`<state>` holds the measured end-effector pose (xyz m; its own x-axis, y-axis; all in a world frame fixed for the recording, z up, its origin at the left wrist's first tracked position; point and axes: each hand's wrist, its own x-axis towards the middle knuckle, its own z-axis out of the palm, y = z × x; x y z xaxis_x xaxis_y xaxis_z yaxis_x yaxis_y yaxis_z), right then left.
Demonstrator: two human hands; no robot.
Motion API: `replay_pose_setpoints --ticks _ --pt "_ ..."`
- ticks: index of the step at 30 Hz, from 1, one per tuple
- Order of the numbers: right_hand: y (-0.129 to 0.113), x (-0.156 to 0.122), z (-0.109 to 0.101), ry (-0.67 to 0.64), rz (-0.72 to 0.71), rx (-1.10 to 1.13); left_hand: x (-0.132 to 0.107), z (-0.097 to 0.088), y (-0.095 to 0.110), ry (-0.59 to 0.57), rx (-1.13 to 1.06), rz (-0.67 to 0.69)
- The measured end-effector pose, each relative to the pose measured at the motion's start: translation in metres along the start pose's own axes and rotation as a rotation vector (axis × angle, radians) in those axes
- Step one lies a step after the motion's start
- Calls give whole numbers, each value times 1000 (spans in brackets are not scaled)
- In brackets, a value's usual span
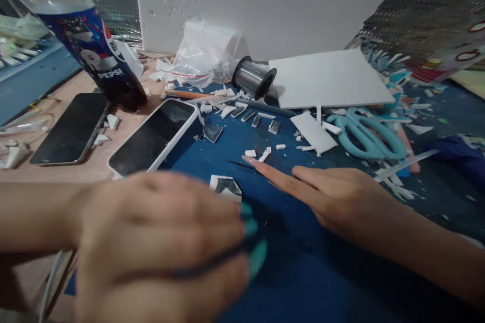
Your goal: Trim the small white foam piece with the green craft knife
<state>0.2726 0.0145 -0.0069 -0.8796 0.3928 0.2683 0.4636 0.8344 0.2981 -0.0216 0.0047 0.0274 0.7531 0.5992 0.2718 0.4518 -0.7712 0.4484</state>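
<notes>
My left hand [170, 247], blurred and close to the camera, has its fingers bent and pressed together. The teal nails point right, and whatever they may hold is hidden. Just beyond its knuckles lies a small white piece with a dark patch [226, 186] on the blue mat [280, 272]. On the right, my right hand [322, 186] holds nothing visible. Its index finger stretches left, the tip beside small white scraps [265, 154], while the other fingers are partly hidden. Farther back are a grey shard [212, 133] and several small dark-topped strips [248, 115].
A phone in a white case [155, 136], a dark phone [71, 128] and a Pepsi bottle [102, 55] stand left. Behind are a wire spool [253, 78], a plastic bag [204, 55] and a white sheet [329, 81]. Blue-handled scissors [366, 133] lie right among scraps. A white board [265, 5] rises behind.
</notes>
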Motion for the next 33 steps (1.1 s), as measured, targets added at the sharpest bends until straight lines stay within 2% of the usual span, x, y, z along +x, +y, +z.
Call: replay_pose_setpoints --ticks 3,6,8,11,14,18,22,25,30,33 --pt "4 -2 0 -53 -11 109 -5 12 1 -91 -3 56" --pt "6 -1 -4 -124 -38 217 -9 16 -3 -191 -24 120" --pt "7 1 -6 -177 -45 288 -13 13 -8 -265 -50 209" --pt "8 1 -6 -218 -21 345 -16 6 -16 -442 -57 418" --pt "9 -2 -3 -222 -5 363 -13 2 -20 -564 -2 483" --pt "8 -5 0 -228 -18 354 -8 3 -20 -578 84 540" --pt "7 -3 0 -218 -11 325 -10 7 -22 -506 180 603" --pt "9 0 -3 -278 -37 313 -14 9 -23 -487 199 581" --pt "8 4 -9 -297 1 330 -15 11 -22 -480 187 571" --pt "7 -7 -8 -325 38 260 -15 13 -21 -469 165 556"
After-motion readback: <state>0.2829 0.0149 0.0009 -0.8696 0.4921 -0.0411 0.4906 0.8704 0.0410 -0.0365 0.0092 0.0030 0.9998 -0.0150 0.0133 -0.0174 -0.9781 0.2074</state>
